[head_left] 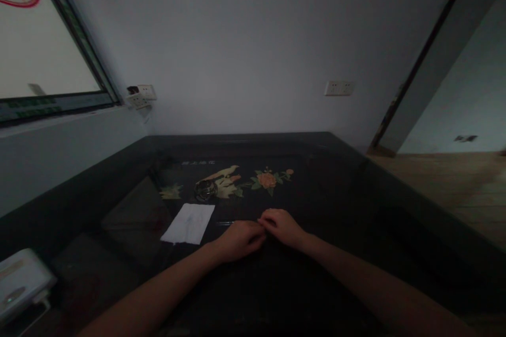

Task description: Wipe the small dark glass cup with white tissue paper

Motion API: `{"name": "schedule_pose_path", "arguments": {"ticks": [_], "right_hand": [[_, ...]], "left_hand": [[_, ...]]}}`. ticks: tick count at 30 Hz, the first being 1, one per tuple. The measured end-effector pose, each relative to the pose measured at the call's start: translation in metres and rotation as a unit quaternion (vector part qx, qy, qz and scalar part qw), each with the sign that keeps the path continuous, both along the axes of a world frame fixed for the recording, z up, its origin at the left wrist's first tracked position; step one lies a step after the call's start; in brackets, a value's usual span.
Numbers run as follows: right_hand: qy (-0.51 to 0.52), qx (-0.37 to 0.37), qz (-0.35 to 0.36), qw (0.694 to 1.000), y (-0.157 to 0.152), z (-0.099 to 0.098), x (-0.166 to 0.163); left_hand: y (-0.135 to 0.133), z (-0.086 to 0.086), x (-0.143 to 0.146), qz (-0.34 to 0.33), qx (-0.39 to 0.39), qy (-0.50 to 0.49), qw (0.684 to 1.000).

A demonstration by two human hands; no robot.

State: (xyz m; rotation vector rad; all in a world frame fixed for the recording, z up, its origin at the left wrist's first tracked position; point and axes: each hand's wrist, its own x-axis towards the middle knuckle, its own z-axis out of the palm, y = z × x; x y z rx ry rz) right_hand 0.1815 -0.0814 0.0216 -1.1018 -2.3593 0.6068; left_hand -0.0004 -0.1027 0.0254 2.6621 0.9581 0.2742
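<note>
My left hand point(242, 239) rests low over the dark glossy table point(336, 205), fingers curled inward. Close against it is my right hand point(285, 227), its fingertips bent and pressed together by the left hand's knuckles. Anything between the fingers is hidden or too small to make out. A crumpled-edged white sheet of paper point(190, 224) lies flat to the left of my left hand. Just beyond the paper sits a small, dark, shiny round thing point(205, 189), perhaps a coil. A thin bright streak, possibly a reflection, shows beside my left hand.
A bird-and-flower picture point(266, 179) decorates the far part of the tabletop. At the lower left stands a white box-like device point(23, 281) with a cable. Wall sockets point(339, 88) are above the table's far edge; a window point(47, 37) is at left, wooden floor point(446, 179) at right.
</note>
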Motion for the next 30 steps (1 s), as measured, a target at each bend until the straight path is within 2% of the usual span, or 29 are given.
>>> {"name": "schedule_pose_path", "arguments": {"ticks": [30], "right_hand": [[-0.005, 0.014, 0.005, 1.000, 0.0019, -0.0024, 0.0004]], "left_hand": [[0.0006, -0.0024, -0.0008, -0.008, 0.014, -0.009, 1.000]]}}
